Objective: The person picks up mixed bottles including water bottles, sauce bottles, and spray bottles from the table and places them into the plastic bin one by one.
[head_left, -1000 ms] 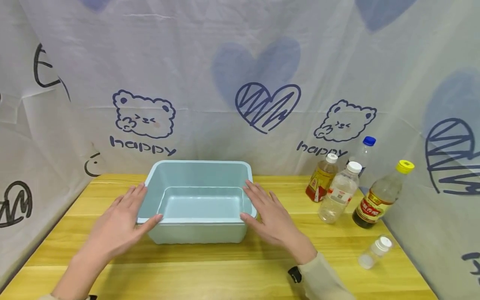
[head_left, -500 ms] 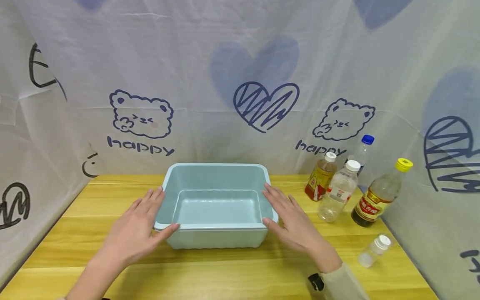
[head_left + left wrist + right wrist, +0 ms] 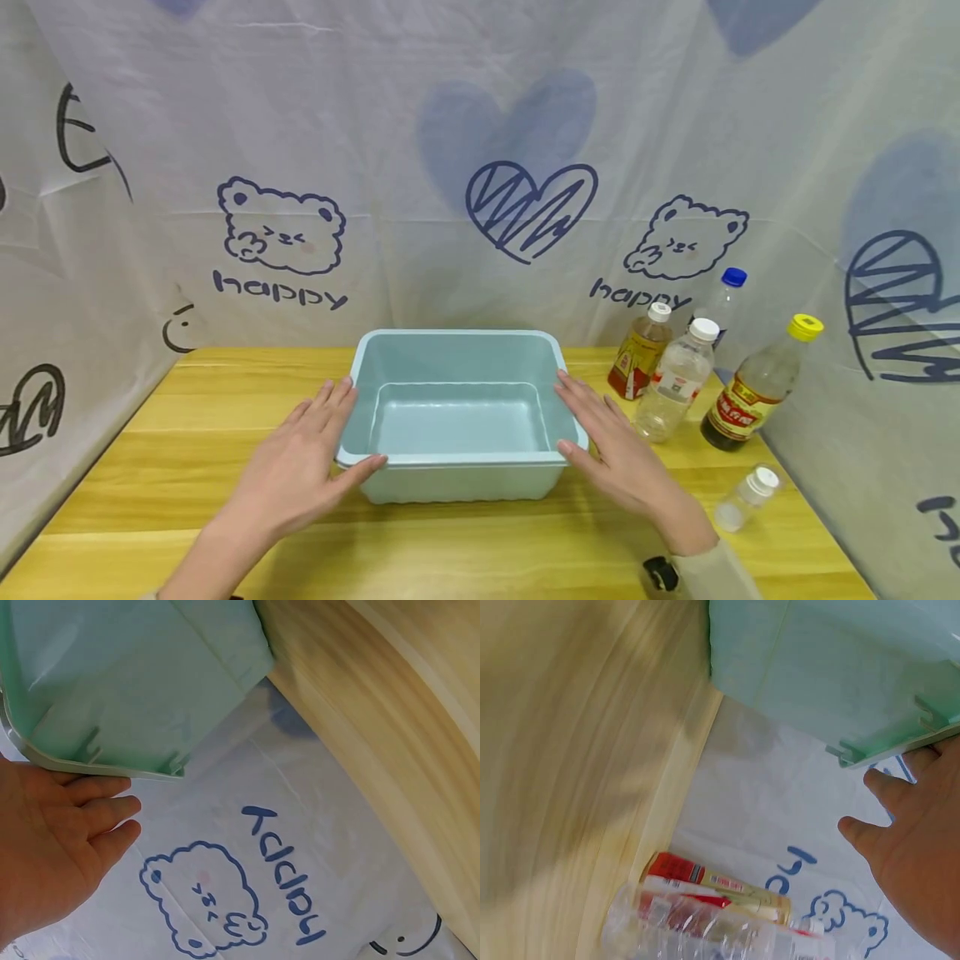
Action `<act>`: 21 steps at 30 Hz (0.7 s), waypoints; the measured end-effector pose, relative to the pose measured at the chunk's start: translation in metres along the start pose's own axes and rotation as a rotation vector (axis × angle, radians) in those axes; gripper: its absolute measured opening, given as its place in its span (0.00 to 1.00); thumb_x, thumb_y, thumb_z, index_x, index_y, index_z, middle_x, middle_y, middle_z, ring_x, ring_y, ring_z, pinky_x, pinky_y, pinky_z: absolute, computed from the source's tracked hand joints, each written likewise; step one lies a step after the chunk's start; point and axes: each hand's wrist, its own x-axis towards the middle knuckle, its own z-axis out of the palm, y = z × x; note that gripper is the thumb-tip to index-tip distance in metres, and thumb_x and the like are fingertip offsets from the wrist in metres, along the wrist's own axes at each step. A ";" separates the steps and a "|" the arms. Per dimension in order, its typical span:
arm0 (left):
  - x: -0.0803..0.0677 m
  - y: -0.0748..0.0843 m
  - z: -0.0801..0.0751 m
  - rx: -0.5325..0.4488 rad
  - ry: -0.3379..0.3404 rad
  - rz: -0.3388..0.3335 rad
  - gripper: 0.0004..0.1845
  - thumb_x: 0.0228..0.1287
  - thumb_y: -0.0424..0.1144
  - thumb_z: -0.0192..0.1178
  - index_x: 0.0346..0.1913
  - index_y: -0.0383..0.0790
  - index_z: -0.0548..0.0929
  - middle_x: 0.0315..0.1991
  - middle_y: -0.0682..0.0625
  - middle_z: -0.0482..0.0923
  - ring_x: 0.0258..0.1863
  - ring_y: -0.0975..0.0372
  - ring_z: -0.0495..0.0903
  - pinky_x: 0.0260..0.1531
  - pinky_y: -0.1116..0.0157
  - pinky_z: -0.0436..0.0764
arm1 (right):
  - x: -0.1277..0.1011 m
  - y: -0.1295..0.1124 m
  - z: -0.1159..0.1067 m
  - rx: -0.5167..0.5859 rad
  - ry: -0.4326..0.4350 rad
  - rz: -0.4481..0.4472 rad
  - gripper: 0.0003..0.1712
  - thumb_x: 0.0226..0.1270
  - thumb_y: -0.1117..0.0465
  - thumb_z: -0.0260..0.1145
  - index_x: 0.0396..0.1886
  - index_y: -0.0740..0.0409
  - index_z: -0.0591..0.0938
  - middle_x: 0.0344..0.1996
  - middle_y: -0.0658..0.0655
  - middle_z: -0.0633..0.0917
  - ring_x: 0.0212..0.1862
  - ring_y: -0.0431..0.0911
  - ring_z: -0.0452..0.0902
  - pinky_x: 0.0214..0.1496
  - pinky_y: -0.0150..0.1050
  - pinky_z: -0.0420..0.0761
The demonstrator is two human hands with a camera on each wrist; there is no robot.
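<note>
Two hands, left hand point(image 3: 296, 467) and right hand point(image 3: 618, 454), are pressing straight fingers against the sides of the empty pale-blue rectangular plastic tub point(image 3: 459, 412), which is sitting mid-table, nothing yet inside.

A wooden table with a yellow grain top point(image 3: 225, 508) stands against a white cloth backdrop printed with blue hearts, bears and the word "happy" point(image 3: 480, 125). At the right, a clear plastic bottle with a white cap point(image 3: 674, 382), an amber bottle with a red label point(image 3: 636, 364), a blue-capped clear bottle point(image 3: 723, 300) and a yellow-capped dark-sauce bottle point(image 3: 757, 385) stand close together. A small white-capped bottle point(image 3: 745, 498) lies on its side nearer the front edge.
</note>
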 end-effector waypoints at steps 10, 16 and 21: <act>0.003 0.018 0.002 -0.016 -0.010 0.033 0.53 0.72 0.73 0.49 0.80 0.28 0.59 0.82 0.37 0.53 0.79 0.41 0.58 0.77 0.44 0.61 | -0.016 0.013 -0.012 0.023 -0.004 0.019 0.41 0.77 0.54 0.62 0.85 0.48 0.58 0.84 0.50 0.53 0.82 0.58 0.50 0.79 0.72 0.47; 0.010 0.024 0.002 -0.028 -0.022 0.047 0.54 0.72 0.74 0.48 0.80 0.29 0.58 0.83 0.38 0.50 0.80 0.42 0.55 0.79 0.45 0.58 | -0.022 0.017 -0.017 0.012 -0.006 0.025 0.41 0.78 0.53 0.62 0.85 0.48 0.58 0.85 0.50 0.52 0.83 0.56 0.49 0.78 0.73 0.47; 0.020 0.027 0.004 -0.029 -0.049 0.053 0.55 0.72 0.75 0.45 0.81 0.29 0.57 0.83 0.38 0.49 0.81 0.43 0.52 0.80 0.45 0.56 | -0.027 0.019 -0.020 0.016 -0.003 0.034 0.40 0.79 0.51 0.61 0.85 0.49 0.57 0.85 0.51 0.52 0.83 0.56 0.48 0.78 0.74 0.47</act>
